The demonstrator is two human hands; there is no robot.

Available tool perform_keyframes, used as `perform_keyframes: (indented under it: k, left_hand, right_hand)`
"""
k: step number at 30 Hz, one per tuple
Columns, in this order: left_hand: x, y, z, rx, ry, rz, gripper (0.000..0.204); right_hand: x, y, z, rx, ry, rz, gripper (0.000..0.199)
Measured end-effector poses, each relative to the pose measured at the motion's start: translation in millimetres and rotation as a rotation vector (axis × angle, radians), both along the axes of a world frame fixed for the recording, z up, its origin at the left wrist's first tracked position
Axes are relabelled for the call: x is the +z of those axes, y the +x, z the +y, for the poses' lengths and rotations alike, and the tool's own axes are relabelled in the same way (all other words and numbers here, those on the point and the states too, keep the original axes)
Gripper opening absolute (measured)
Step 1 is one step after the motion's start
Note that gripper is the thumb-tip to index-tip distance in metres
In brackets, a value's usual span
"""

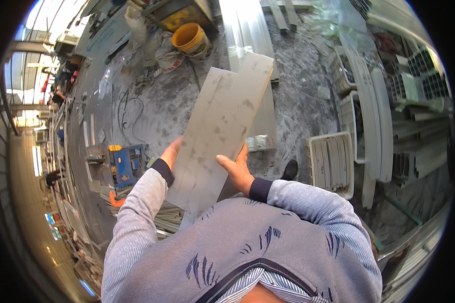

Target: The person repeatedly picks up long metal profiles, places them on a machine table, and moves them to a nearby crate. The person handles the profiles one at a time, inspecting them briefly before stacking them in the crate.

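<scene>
Two flat grey metal panels (220, 121), smudged with dark marks, are held side by side in front of my body, one reaching farther out than the other. My left hand (172, 153) grips their left edge, its fingers mostly hidden beneath. On the right edge, my right hand (237, 169) is closed round the panels, thumb lying on top and fingers underneath. The panels tilt away toward the upper right and cover part of the floor behind them.
Beyond the panels lie long metal profiles (250, 35). A yellow bucket (191, 39) stands at the far left of centre. White crates (329, 164) holding grey pieces sit at the right, beside more long profiles (361, 101). A blue machine (126, 165) is at the left; people work farther off.
</scene>
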State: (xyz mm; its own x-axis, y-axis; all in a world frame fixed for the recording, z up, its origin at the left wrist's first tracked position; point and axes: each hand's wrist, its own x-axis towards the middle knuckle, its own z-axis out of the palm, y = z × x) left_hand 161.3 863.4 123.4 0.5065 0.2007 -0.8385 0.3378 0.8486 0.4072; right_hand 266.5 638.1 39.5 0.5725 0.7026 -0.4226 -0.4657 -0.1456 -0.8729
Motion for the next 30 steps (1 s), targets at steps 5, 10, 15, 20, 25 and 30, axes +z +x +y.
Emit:
perform_keyframes:
  k: [5,10,15,20,25,30]
  left_hand:
    - [-31.2,-54.6,74.6,0.072,-0.053,-0.001,0.045]
    - [-43.0,-101.9,183.7,0.062,-0.098,0.000,0.048]
    - [-34.2,-133.1,272.8,0.069,-0.091,-0.023,0.050]
    - [-25.2,-128.9,341.9,0.053,-0.050,-0.058,0.053]
    - [-26.4,-84.0,419.8,-0.034,0.017,-0.058,0.056]
    - [-44.0,5.5,526.9,-0.161,0.111,-0.041,0.060]
  right_hand:
    - [-19.9,-27.8,81.0,0.101,-0.005,-0.106,0.107]
    - [-45.2,-75.7,198.7,0.109,0.015,0.012,0.120]
    - [-42.4,-115.3,288.6,0.115,0.071,0.035,0.114]
    - [-28.6,-103.4,356.0,0.230,0.059,-0.102,0.103]
    - [-24.7,-68.7,428.6,0.176,0.081,-0.058,0.105]
    - [-43.9,-14.5,524.5,0.147,0.210,0.004,0.109]
